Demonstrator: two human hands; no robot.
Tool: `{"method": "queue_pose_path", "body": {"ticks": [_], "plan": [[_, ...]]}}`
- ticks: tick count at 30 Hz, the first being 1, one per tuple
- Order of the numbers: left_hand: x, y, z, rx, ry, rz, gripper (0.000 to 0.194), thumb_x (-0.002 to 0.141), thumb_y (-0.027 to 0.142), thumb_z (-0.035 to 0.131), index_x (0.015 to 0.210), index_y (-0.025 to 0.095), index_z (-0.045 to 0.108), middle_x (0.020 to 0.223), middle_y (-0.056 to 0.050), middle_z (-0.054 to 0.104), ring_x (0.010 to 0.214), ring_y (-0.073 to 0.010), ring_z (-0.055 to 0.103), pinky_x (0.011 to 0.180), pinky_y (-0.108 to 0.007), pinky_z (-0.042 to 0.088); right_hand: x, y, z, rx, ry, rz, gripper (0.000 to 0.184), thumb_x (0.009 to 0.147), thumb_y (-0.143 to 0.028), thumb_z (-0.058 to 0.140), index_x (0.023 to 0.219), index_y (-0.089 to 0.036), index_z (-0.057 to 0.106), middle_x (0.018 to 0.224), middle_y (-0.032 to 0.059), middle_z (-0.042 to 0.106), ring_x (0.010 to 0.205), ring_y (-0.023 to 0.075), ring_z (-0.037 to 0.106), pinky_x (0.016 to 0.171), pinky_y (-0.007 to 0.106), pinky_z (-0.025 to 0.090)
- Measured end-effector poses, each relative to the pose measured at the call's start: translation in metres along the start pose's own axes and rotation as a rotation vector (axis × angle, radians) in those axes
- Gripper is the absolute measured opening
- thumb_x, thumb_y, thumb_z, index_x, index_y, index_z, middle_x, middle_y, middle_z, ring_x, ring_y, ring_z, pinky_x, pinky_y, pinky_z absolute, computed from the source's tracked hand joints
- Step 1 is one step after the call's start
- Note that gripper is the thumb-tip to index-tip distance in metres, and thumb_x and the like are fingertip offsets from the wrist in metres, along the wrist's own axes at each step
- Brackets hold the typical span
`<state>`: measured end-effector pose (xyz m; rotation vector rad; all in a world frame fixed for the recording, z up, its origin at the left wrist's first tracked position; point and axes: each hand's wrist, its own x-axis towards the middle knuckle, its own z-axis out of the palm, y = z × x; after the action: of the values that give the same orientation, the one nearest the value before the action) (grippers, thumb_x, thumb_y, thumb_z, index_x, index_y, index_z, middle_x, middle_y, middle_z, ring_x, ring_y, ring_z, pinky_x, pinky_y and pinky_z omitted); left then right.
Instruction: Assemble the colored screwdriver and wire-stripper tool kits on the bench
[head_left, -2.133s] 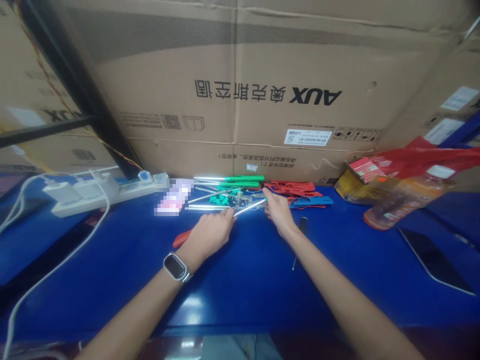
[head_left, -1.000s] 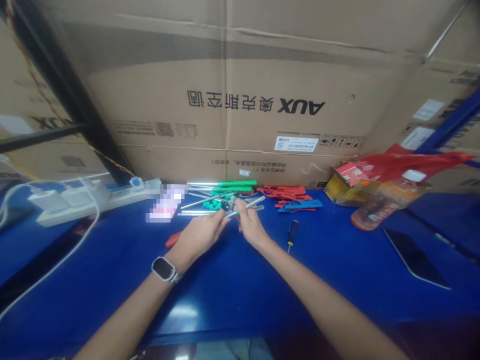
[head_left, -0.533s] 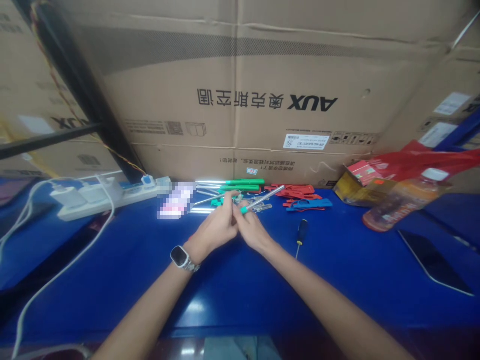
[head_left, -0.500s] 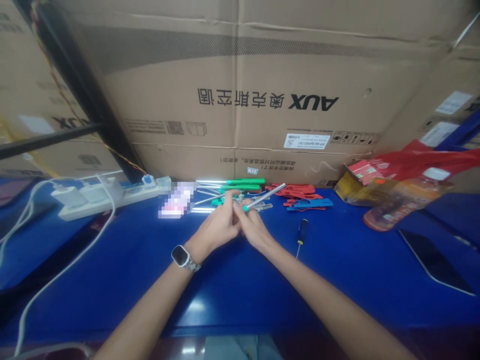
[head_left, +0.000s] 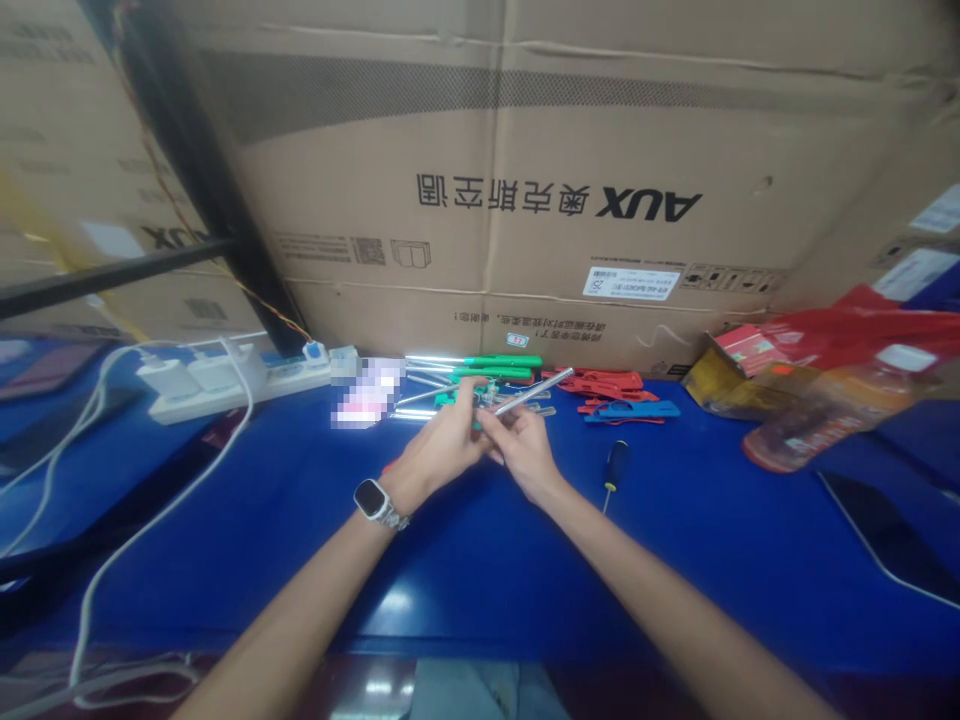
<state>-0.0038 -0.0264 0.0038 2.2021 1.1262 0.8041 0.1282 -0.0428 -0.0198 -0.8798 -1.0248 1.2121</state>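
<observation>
Just above the blue table, my left hand (head_left: 441, 442) and my right hand (head_left: 529, 455) meet in the middle, fingers closed. Between them is a thin silver metal rod (head_left: 541, 389), slanting up to the right, with a bit of green at its lower end near my left fingers. My right thumb and fingers pinch the rod. My left fingers curl around the green end, which they mostly hide. Directly behind lie several green-handled pieces with silver rods (head_left: 506, 362). Right of these are red plastic pieces (head_left: 604, 382) and a blue one (head_left: 641, 410).
A dark screwdriver (head_left: 616, 465) lies right of my hands. Farther right are a drink bottle (head_left: 832, 415), an open box (head_left: 720, 375) and a phone (head_left: 885, 535). A white power strip (head_left: 225, 395) with cables stands left. A large cardboard box (head_left: 375, 130) walls off the back.
The view has shifted, so things appear slightly farther right. My right fingers have moved onto the rod, and less of its green end shows.
</observation>
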Motion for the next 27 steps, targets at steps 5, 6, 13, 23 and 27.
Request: {"method": "queue_pose_path", "body": {"ticks": [5, 6, 13, 23, 27], "plan": [[0.003, 0.009, 0.000, -0.100, 0.040, 0.023, 0.046, 0.079, 0.012, 0.058, 0.122, 0.019, 0.045, 0.074, 0.003, 0.063, 0.064, -0.0155, 0.062, 0.059, -0.023, 0.044, 0.003, -0.008, -0.003, -0.030, -0.037, -0.091, 0.036, 0.066, -0.046, 0.081, 0.077, -0.019, 0.060, 0.073, -0.0006, 0.063, 0.067, 0.0138, 0.060, 0.066, 0.027, 0.052], [0.006, 0.012, 0.000, -0.159, 0.062, 0.046, 0.040, 0.079, 0.013, 0.058, 0.117, 0.019, 0.048, 0.077, 0.002, 0.063, 0.066, -0.0147, 0.061, 0.060, -0.023, 0.044, 0.003, -0.010, -0.005, -0.047, -0.044, -0.119, 0.036, 0.068, -0.047, 0.079, 0.080, -0.019, 0.061, 0.075, -0.0004, 0.063, 0.070, 0.0145, 0.060, 0.070, 0.029, 0.052], [0.033, 0.029, 0.005, -1.002, 0.098, -0.099, 0.031, 0.089, 0.048, 0.062, 0.093, 0.018, 0.058, 0.056, 0.008, 0.035, 0.043, -0.0062, 0.031, 0.041, -0.019, 0.026, -0.007, -0.009, -0.024, -0.277, -0.127, -0.210, 0.033, 0.086, -0.048, 0.064, 0.104, -0.024, 0.051, 0.099, 0.0019, 0.064, 0.090, 0.0165, 0.062, 0.077, 0.029, 0.051], [0.036, 0.011, 0.005, -1.347, 0.201, -0.232, 0.038, 0.091, 0.053, 0.059, 0.089, 0.015, 0.060, 0.081, -0.004, 0.067, 0.071, -0.0139, 0.063, 0.068, -0.026, 0.053, -0.021, 0.004, -0.010, -0.329, -0.255, 0.046, 0.035, 0.090, -0.058, 0.056, 0.090, -0.023, 0.048, 0.045, -0.0119, 0.047, 0.029, 0.0100, 0.044, 0.031, 0.019, 0.034], [0.037, 0.010, 0.010, -1.222, 0.228, -0.164, 0.044, 0.089, 0.059, 0.058, 0.073, 0.019, 0.049, 0.070, -0.003, 0.068, 0.072, -0.0176, 0.066, 0.071, -0.030, 0.053, -0.027, 0.000, -0.007, -0.511, -0.181, 0.020, 0.033, 0.094, -0.056, 0.048, 0.095, -0.023, 0.052, 0.047, -0.0097, 0.049, 0.031, 0.0117, 0.048, 0.035, 0.020, 0.037]]}}
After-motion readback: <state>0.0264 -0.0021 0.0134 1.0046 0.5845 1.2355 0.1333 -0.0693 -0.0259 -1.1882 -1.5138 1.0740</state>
